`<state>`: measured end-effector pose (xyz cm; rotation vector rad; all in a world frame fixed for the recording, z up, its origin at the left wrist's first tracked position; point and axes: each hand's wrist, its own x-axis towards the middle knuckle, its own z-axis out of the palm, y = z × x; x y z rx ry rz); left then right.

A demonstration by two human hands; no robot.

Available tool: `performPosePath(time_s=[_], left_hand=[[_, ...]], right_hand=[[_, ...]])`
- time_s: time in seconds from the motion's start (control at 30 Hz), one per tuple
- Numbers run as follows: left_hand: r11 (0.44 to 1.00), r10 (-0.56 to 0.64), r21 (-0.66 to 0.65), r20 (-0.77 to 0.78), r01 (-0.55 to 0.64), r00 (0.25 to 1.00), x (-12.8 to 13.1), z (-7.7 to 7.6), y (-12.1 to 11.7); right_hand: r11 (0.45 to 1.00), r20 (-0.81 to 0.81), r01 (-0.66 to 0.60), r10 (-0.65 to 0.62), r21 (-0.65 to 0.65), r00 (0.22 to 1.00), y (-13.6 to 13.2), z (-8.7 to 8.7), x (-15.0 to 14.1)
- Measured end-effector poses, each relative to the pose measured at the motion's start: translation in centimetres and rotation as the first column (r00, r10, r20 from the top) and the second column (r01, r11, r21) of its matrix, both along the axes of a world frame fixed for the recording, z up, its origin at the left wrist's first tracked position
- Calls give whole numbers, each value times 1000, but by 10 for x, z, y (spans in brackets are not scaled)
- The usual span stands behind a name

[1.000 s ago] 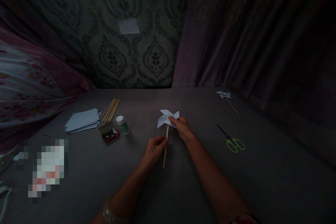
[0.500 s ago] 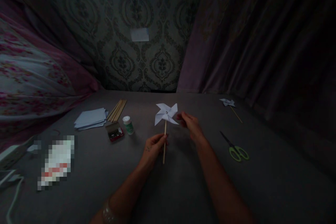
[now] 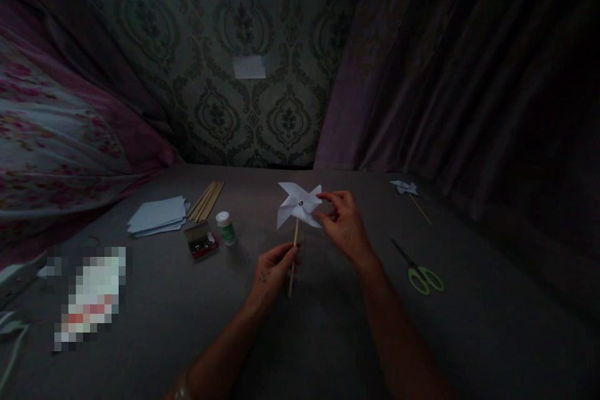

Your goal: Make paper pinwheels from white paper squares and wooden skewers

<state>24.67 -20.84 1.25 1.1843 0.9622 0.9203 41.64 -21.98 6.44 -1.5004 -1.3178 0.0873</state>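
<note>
A white paper pinwheel [image 3: 291, 205] with a shiny pin at its centre stands upright on a thin wooden stick [image 3: 297, 232]. My left hand [image 3: 274, 269] is closed round the stick below the blades, thumb against it. At the right side of the blades is my right hand [image 3: 345, 222], its thumb and index finger spread apart. Their tips meet the edges of the right-hand blades; whether they press on the paper is hard to tell.
Left on the grey surface lie stacked white paper [image 3: 157, 215], wooden sticks [image 3: 206, 201], an open box of pins [image 3: 201, 242] and a white-and-green bottle [image 3: 225, 229]. Green-handled scissors [image 3: 419, 272] and a second pinwheel [image 3: 405, 188] lie right. A blurred packet [image 3: 94, 297] is at front left.
My right hand has moved up and left to the pinwheel's edge, fingers more spread. The blades have turned slightly. My left hand still grips the stick, and the view has shifted a little.
</note>
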Motion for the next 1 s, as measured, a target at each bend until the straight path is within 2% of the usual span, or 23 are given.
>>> performPosePath(time_s=[0.07,0.17,0.3,0.4,0.47,0.6,0.73,0.83,1.0], left_hand=[[1000,-11,11,-4,11,1000,0,0,0],[999,-30,17,-14,31,999,0,-3,0],[998,-51,30,-45,52,998,1,-6,1],[998,-60,26,-49,62,997,1,-6,1],[998,-63,24,-49,65,997,1,-5,0],[997,-71,10,-56,71,996,1,0,-2],[997,-81,13,-80,82,993,1,3,-4],[996,-88,18,-90,90,992,1,1,-5],[994,-108,14,-69,109,992,1,0,-4]], right_hand=[[1000,66,-24,26,-18,997,-1,0,2],[998,60,-55,56,-22,997,0,-2,4],[993,-44,-117,116,-15,992,2,-3,9],[987,-183,-158,156,4,971,1,0,12],[979,-305,-205,198,10,931,0,0,14],[942,-532,-335,271,-24,802,0,-1,15],[934,-613,-357,294,21,733,1,-2,15],[938,-610,-347,285,18,739,1,-1,14],[923,-544,-381,290,-59,788,-4,2,19]])
